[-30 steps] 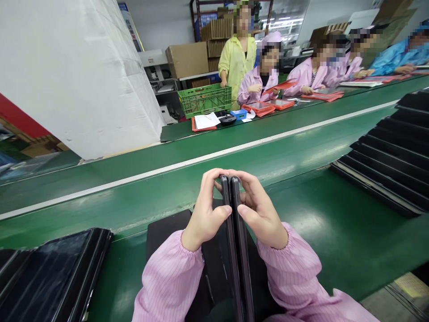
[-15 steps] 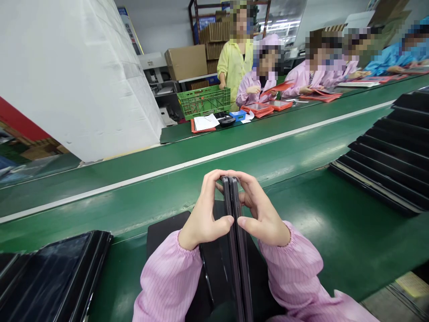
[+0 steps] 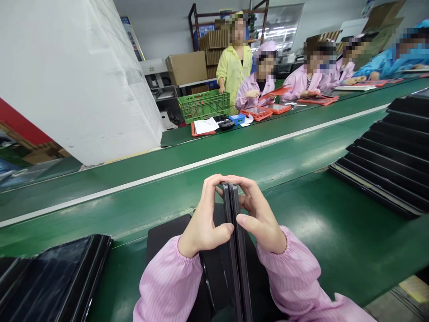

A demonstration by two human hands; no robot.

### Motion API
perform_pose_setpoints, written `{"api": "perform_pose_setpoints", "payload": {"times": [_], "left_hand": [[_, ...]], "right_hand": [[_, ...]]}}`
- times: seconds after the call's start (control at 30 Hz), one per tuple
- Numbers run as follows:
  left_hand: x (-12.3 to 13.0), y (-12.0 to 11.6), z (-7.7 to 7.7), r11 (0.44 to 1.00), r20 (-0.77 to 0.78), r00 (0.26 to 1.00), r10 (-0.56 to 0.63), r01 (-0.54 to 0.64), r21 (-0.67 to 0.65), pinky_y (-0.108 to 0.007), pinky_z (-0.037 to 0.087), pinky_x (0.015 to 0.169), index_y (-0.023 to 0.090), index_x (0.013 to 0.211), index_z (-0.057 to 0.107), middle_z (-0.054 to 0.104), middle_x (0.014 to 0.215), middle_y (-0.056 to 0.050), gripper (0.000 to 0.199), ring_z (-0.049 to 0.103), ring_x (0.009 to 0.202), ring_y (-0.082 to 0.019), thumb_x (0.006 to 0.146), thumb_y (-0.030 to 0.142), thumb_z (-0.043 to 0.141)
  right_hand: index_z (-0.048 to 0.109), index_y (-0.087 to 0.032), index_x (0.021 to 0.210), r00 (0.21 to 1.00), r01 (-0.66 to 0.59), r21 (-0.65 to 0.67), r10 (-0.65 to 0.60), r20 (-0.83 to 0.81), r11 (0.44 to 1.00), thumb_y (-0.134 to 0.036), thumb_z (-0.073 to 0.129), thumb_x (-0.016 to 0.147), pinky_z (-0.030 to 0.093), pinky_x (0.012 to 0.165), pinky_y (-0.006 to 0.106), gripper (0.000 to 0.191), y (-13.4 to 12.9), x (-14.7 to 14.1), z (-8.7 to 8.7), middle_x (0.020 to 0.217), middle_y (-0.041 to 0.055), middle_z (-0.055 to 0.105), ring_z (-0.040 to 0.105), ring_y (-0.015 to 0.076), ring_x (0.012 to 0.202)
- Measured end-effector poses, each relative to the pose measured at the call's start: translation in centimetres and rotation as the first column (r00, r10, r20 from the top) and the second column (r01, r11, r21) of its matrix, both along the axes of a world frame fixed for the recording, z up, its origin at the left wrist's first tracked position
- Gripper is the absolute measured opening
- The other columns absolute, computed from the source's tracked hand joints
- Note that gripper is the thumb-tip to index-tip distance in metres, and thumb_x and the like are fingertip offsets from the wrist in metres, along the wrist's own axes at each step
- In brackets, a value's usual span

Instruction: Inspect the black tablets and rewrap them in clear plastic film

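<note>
Two thin dark panels stand on edge, face to face, in front of me. My left hand grips the left panel, its thumb on the near edge and its fingers curled over the top. On the other side, my right hand holds the right panel in the same way. The fingertips of both hands meet around the upper ends. Beneath them lie black flat pieces on the green work surface; the panels' lower ends run out of the frame.
Overlapping dark panels lie at the right, and more dark panels at the lower left. Beyond a raised green ledge, people sit with red-edged sheets. A green crate and a white wrapped block stand across.
The view has shifted slightly, so hands and panels appear a little lower. Both hands keep their hold. Across the line, a person in blue has moved an arm.
</note>
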State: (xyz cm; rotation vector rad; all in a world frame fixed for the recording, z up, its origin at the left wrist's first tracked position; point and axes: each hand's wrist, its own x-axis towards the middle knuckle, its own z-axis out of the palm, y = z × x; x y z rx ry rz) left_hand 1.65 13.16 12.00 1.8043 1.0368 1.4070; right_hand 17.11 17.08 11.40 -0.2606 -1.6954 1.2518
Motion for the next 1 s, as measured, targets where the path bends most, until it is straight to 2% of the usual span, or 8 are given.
{"api": "perform_pose_setpoints", "payload": {"times": [0.13,0.3,0.47,0.7,1.0], "left_hand": [[0.2,0.0,0.0,0.999,0.014,0.999,-0.028,0.028,0.031,-0.056,0.041,0.102,0.026,0.134,0.037,0.040,0.136,-0.013,0.067,0.043,0.126,-0.037,0.076,0.048,0.062],[0.6,-0.3,0.1,0.996,0.081,0.995,0.055,-0.060,0.061,-0.052,0.039,0.105,0.028,0.125,0.049,0.048,0.130,-0.010,0.048,0.044,0.128,-0.034,0.084,0.051,0.059],[0.9,-0.7,0.3,0.991,0.109,0.988,0.114,-0.121,0.058,-0.051,0.040,0.106,0.028,0.117,0.054,0.053,0.126,-0.008,0.038,0.042,0.132,-0.033,0.083,0.045,0.059],[1.1,-0.9,0.2,0.991,0.108,0.989,0.098,-0.106,0.076,-0.053,0.040,0.106,0.028,0.117,0.052,0.051,0.124,-0.009,0.040,0.041,0.132,-0.034,0.081,0.043,0.061],[1.4,-1.1,0.2,0.991,0.132,0.986,0.101,-0.111,0.074,-0.057,0.035,0.109,0.029,0.115,0.052,0.051,0.120,-0.007,0.036,0.039,0.134,-0.034,0.081,0.038,0.059]], "right_hand": [[0.051,-0.034,0.133,0.999,0.046,-0.032,-0.047,-0.022,0.998,-0.043,0.061,0.093,0.056,0.083,0.040,0.043,-0.3,-0.2,-0.2,0.137,0.0044,0.051,0.051,0.0116,0.063],[0.053,-0.034,0.132,0.997,0.068,-0.013,-0.069,-0.034,0.998,-0.043,0.060,0.094,0.055,0.086,0.041,0.040,-0.8,-0.2,-0.1,0.137,0.0045,0.051,0.049,0.0110,0.061],[0.055,-0.034,0.130,0.995,0.087,-0.012,-0.087,-0.045,0.996,-0.039,0.059,0.094,0.056,0.083,0.040,0.036,-1.5,-0.3,0.1,0.138,0.0043,0.051,0.050,0.0107,0.060],[0.056,-0.032,0.125,0.992,0.116,-0.019,-0.117,-0.052,0.993,-0.039,0.060,0.092,0.057,0.076,0.040,0.034,-1.7,-0.2,0.1,0.136,0.0057,0.053,0.056,0.0152,0.067],[0.058,-0.034,0.123,0.992,0.089,-0.059,-0.094,-0.082,0.994,-0.034,0.062,0.090,0.055,0.075,0.036,0.034,-2.1,-0.3,0.4,0.130,0.0029,0.056,0.047,0.0094,0.056]]}}
